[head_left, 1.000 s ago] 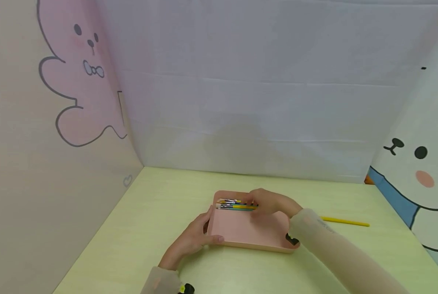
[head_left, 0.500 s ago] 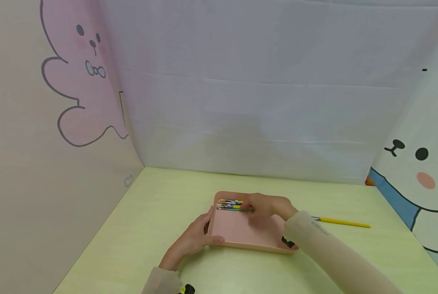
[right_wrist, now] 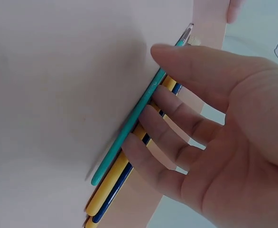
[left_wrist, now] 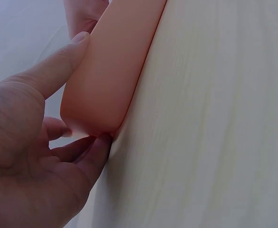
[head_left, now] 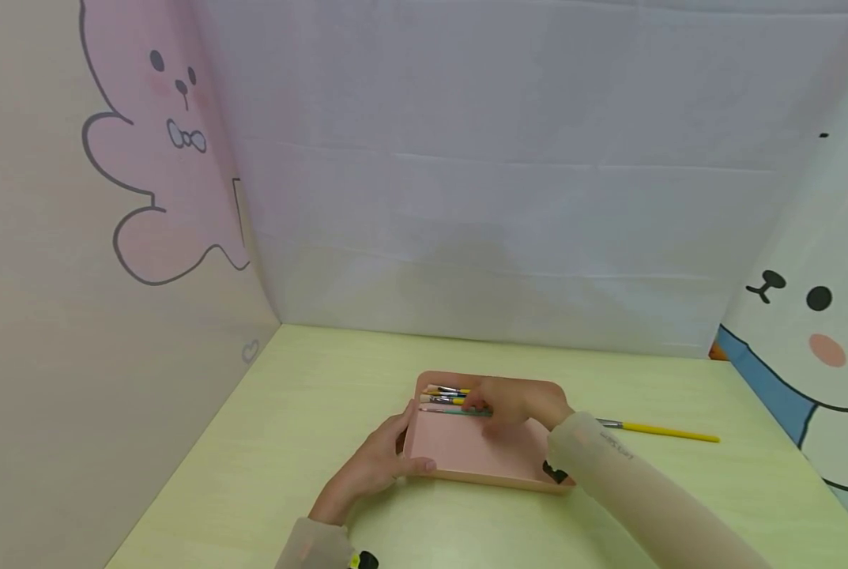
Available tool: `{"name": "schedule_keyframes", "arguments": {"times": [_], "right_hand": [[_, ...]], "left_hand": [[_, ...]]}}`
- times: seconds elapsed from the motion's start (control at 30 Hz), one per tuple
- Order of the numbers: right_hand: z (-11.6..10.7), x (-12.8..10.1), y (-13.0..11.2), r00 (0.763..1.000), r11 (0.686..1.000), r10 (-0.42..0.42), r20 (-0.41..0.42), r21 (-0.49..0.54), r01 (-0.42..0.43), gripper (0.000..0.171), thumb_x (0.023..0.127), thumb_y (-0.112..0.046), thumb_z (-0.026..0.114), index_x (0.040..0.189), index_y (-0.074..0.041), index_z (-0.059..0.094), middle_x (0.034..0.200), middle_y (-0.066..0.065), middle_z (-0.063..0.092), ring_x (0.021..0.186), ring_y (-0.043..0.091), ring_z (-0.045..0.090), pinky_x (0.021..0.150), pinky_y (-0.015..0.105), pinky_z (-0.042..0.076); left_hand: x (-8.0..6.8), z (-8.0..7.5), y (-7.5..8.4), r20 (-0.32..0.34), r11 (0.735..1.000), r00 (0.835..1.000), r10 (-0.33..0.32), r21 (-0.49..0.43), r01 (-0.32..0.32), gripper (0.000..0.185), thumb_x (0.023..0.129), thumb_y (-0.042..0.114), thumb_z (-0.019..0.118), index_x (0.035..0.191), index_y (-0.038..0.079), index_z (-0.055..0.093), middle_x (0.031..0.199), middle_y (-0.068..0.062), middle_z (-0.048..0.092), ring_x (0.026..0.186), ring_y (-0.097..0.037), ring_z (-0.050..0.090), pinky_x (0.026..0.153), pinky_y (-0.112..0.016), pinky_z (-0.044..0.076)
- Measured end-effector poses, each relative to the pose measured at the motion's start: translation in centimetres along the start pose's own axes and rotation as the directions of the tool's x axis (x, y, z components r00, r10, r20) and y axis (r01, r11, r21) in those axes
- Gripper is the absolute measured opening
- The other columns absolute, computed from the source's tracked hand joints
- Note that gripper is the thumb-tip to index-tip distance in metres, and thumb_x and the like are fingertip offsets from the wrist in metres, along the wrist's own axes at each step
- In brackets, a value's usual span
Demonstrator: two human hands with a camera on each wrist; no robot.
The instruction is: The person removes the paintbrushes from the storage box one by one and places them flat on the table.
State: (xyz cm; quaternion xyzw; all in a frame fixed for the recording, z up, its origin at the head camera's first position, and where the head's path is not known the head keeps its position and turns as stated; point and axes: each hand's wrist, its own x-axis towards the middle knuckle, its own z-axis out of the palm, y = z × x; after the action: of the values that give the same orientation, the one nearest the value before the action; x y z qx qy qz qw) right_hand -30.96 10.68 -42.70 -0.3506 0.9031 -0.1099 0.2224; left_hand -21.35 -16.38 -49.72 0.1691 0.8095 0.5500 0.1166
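A shallow pink tray [head_left: 455, 446] sits on the table. My left hand [head_left: 375, 458] holds its near left corner, thumb on the near wall and fingers at the left end, as the left wrist view shows. Several paintbrushes lie inside along the far wall, among them a yellow-handled one [right_wrist: 109, 189] and a blue-handled one [right_wrist: 125, 175]. My right hand [head_left: 512, 401] reaches into the tray. In the right wrist view its fingertips touch a teal paintbrush [right_wrist: 125, 130] lying at the near side of the others, with the thumb extended over it.
Right of the tray, a yellow paintbrush [head_left: 668, 431] lies on the pale table [head_left: 338, 363], partly covered by my right sleeve [head_left: 630, 474]. White sheets with cartoon animals hang behind and at both sides.
The teal paintbrush has shifted slightly toward me, apart from the others. My right hand has moved a little left, uncovering more of the yellow paintbrush on the table. My left hand stays put.
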Motion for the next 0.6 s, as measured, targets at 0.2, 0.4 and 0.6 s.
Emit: {"name": "schedule_keyframes", "arguments": {"times": [0.2,0.4,0.6], "right_hand": [[0.20,-0.08,0.04,0.999,0.999,0.039,-0.014,0.015,-0.039,0.045,0.100,0.000,0.068,0.135,-0.027,0.073,0.131,-0.009,0.067,0.119,0.014,0.061,0.106,0.041,0.051],[0.45,-0.13,0.10,0.994,0.991,0.100,-0.053,0.091,-0.095,0.051,0.093,0.010,0.065,0.122,-0.031,0.077,0.115,-0.011,0.066,0.111,0.014,0.060,0.101,0.040,0.050],[0.78,-0.06,0.06,0.992,0.991,0.076,-0.105,0.116,-0.064,0.056,0.088,0.018,0.060,0.112,-0.029,0.078,0.109,-0.008,0.067,0.106,0.016,0.059,0.098,0.040,0.050]], "left_hand": [[-0.04,-0.01,0.00,0.003,1.000,1.000,0.009,0.006,-0.009,0.111,0.091,0.029,0.087,0.171,0.010,0.012,0.161,-0.020,0.039,0.137,-0.027,0.051,0.116,-0.047,0.041],[-0.05,0.07,-0.05,0.000,1.000,1.000,0.002,0.003,-0.002,0.110,0.092,0.029,0.087,0.171,0.011,0.012,0.163,-0.020,0.037,0.139,-0.028,0.050,0.117,-0.051,0.039],[-0.05,0.11,0.01,0.000,1.000,1.000,0.000,-0.011,0.000,0.110,0.092,0.026,0.087,0.171,0.010,0.011,0.162,-0.021,0.037,0.139,-0.029,0.050,0.118,-0.052,0.038]]}}
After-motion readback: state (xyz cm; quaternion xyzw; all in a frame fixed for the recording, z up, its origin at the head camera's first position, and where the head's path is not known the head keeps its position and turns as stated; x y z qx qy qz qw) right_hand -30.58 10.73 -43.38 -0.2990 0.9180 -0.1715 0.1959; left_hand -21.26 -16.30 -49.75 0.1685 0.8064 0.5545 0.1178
